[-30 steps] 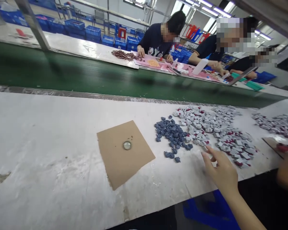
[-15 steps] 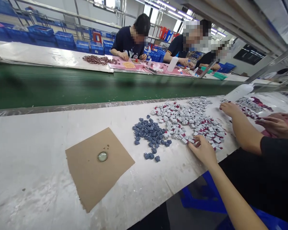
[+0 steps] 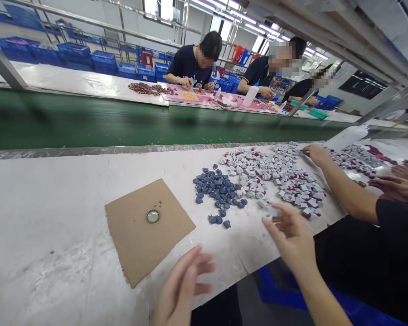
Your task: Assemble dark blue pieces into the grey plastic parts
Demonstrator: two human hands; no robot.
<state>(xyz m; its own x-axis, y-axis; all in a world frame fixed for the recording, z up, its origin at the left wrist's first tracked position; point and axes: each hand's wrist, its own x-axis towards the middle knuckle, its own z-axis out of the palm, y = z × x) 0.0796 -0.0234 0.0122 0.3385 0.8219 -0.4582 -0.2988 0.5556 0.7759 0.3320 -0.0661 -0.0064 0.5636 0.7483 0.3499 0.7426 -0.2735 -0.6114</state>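
Note:
My left hand [image 3: 187, 280] is at the lower middle, off the table's front edge, blurred, with its fingers apart and nothing between them. My right hand [image 3: 290, 237] hangs above the table, thumb and forefinger pinching a small grey-white block [image 3: 271, 211] that is blurred. Behind it spreads a pile of grey-white blocks with dark red parts [image 3: 282, 170]. Left of that pile lie small dark blue pieces [image 3: 217, 186]. Farther left, a bottle cap [image 3: 153, 216] with a crimped rim rests on a square of brown cardboard [image 3: 136, 249].
On the right, a co-worker's arm [image 3: 343, 185] reaches over the pile near a white bottle [image 3: 348, 137]. A green conveyor belt [image 3: 98, 122] runs behind the table. Several people work at the far bench, where a white bottle [image 3: 250, 96] stands.
My right hand has lifted from the pile and come nearer with a small block. My left hand has entered from below. The view has shifted slightly; the co-worker's arm has moved a little left.

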